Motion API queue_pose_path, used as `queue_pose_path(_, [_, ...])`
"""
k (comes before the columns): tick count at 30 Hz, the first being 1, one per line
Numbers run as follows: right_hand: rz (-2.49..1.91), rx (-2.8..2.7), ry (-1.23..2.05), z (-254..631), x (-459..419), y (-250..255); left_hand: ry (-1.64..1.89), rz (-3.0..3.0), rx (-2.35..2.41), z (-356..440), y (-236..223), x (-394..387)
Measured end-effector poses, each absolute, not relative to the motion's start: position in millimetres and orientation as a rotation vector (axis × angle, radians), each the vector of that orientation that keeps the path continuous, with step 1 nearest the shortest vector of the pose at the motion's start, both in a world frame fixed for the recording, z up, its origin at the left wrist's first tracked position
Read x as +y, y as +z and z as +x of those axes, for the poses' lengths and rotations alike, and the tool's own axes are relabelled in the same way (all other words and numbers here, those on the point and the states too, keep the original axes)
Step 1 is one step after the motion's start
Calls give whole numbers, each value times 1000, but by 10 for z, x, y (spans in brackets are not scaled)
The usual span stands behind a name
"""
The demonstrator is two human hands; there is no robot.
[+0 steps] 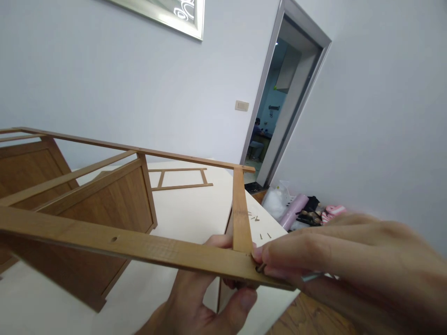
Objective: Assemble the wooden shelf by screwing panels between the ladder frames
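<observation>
A wooden frame [139, 244] of thin brown slats and panels stands on a white table [188, 214], filling the left half of the view. My left hand [206, 302] grips the frame's near right corner from below, thumb under the front slat. My right hand [349, 265] is closed in a pinch on a small screw or pin [260, 268] at that corner joint, where the front slat meets the side slat [241, 211]. A thin metal tool tip shows under my right fingers; I cannot make out what it is.
A small ladder-like wooden piece [181, 178] lies farther back on the table. Several loose small screws [256, 218] lie near the table's right edge. An open doorway [279, 111] is behind; bags and clutter [300, 209] sit on the floor by the wall.
</observation>
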State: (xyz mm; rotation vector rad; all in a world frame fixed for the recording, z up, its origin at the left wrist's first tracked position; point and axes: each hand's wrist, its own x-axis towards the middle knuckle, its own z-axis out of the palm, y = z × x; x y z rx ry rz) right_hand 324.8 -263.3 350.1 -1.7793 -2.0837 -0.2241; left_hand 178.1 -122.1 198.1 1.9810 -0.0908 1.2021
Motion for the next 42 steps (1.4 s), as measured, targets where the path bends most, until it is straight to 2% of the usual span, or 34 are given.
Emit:
queue_pose_path(4, [-1726,-2120,-86,3227,-2606,3496,1248,1981,-96,1765,2034,-1211])
queue_pose_path(13, [-1712,-2110,-75,3147,-2563,3531,1281,2051,-44,1715,2102,-1261])
queue_pose_path(25, [-1775,-2096,-350,3035,-2557,3543,1252,2009,-7,1681,2186,-1277])
queue_pose_path(42, [-1760,-2066,-462,2932,-2600,3466,1208,2005,36,1656,2188,-1246])
